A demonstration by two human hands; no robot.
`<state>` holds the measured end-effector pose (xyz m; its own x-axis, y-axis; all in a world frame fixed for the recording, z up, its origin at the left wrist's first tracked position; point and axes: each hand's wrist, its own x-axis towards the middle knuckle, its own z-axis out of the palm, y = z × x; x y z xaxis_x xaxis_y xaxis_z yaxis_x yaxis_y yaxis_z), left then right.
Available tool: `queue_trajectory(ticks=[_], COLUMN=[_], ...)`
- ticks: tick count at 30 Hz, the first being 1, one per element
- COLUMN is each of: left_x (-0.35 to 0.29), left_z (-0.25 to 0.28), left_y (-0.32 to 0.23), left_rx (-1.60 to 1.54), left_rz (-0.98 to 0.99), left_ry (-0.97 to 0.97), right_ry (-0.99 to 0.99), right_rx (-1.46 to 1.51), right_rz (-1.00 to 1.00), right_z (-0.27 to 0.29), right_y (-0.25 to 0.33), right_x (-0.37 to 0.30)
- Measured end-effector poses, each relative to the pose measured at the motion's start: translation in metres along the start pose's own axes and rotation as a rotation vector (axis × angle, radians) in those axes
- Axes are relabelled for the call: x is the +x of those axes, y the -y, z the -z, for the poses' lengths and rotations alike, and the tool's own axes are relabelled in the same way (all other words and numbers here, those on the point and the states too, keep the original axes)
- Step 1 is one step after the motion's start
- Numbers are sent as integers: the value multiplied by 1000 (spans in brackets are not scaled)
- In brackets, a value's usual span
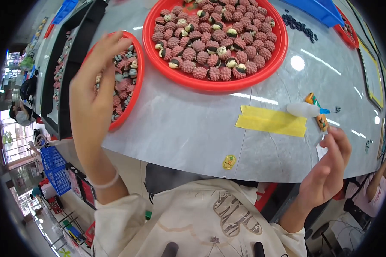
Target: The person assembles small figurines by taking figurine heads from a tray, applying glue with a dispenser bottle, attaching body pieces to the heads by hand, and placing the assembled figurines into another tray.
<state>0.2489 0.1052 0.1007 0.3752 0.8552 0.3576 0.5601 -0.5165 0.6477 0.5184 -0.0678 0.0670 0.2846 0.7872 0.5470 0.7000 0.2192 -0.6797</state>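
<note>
My left hand is raised over the left part of a smaller red tray, its fingers stretched and apart, a little blurred. No object shows in it. Pink and grey small pieces fill that tray, partly hidden behind the hand. Near the table's right front edge is my right hand, fingers loosely bent and apart, with nothing visible between them. Just beyond its fingertips lie an orange-and-green tube and a white squeeze bottle with a blue tip.
A large round red tray holds many pink ridged pieces, some with dark and cream parts. Yellow tape and a gold sticker are on the grey table. Small dark rings lie near a blue bin. A black tray stands left.
</note>
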Motion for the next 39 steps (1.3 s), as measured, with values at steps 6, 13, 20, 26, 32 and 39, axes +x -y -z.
queue_trajectory(ticks=[6, 13, 20, 26, 32, 39], left_x=[76, 101, 111, 103, 92, 26], left_z=[-37, -61, -60, -58, -34, -29], left_y=[0, 19, 28, 32, 14, -18], left_rx=[490, 272, 74, 69, 213, -644], left_rz=[-154, -132, -29, -239, -323, 4], left_ry=[314, 452, 607, 422, 308, 356], right_ry=[-60, -53, -40, -58, -84, 180], right_rx=[3, 32, 100, 136, 197, 244], right_rz=[-147, -241, -220, -244, -284, -457], right_z=[5, 19, 12, 9, 3, -17], right_y=[-9, -19, -21, -29, -32, -21], right_x=[10, 2, 12, 17, 20, 28])
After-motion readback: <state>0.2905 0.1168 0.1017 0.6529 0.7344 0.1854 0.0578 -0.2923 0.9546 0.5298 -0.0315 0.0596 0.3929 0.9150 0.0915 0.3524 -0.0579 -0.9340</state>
